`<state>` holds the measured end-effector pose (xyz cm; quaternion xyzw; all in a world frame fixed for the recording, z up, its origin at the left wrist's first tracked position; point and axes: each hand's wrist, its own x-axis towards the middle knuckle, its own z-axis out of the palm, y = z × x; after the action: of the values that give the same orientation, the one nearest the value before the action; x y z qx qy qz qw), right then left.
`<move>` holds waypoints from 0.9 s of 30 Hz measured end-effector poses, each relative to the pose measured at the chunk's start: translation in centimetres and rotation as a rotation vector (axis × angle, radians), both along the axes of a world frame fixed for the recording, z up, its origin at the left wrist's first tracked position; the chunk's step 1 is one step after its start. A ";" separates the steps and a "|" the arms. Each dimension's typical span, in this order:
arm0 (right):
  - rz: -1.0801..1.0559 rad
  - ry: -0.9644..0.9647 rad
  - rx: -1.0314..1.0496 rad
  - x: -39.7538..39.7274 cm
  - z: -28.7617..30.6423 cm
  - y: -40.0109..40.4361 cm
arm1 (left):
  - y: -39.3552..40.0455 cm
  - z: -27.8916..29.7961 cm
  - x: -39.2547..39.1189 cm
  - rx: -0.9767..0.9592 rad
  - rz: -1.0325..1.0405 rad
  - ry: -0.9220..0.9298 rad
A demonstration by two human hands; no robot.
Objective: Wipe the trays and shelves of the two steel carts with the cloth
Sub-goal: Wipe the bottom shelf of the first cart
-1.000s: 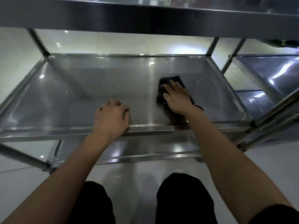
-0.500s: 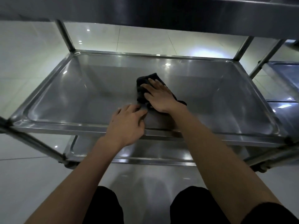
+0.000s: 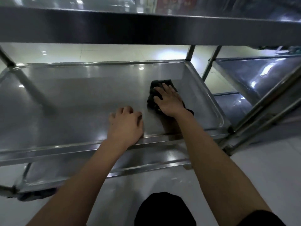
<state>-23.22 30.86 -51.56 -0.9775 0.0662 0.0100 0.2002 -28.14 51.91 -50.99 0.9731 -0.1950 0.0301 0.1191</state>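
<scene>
My right hand (image 3: pixel 169 101) lies flat on the crumpled black wiping cloth (image 3: pixel 154 92), fingers straight and spread, pressing it down rather than curling round it. The cloth pokes out beyond my fingertips and to the left of my palm, and a dark corner of it shows by my wrist. It sits on the floor of the wide, shallow, rimmed stainless-steel middle tray (image 3: pixel 73 101) of the near cart, right of the frame's centre and close to the tray's right wall.

My left hand (image 3: pixel 125 126) rests at the tray's near edge, lower centre of the frame. Its fingers are curled under, knuckles up, and the heel of the hand sits over the front rim. It holds nothing that I can see.

Above, across the top of the frame, runs the dark underside and front lip of the cart's upper steel shelf (image 3: pixel 146 28). Below the middle tray, in the lower left and centre, the lowest steel tray (image 3: pixel 146 163) shows with bright reflections. Slim steel uprights stand at the tray's corners.

In the upper right of the frame stands the second steel cart (image 3: pixel 254 75), its trays glinting blue-grey, just beside the first. A pale glossy tiled floor (image 3: pixel 114 53) shows behind and beneath. At bottom centre is my knee in black fabric (image 3: pixel 164 209).
</scene>
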 end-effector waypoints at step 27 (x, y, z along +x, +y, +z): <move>-0.059 0.031 -0.085 5.0 0.2 -1.5 | 2.4 0.2 2.5 -0.130 -0.049 0.016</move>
<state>-18.19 29.34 -51.35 -0.9824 0.0985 0.0166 0.1575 -25.68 54.26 -50.77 0.9585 -0.2154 0.0321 0.1842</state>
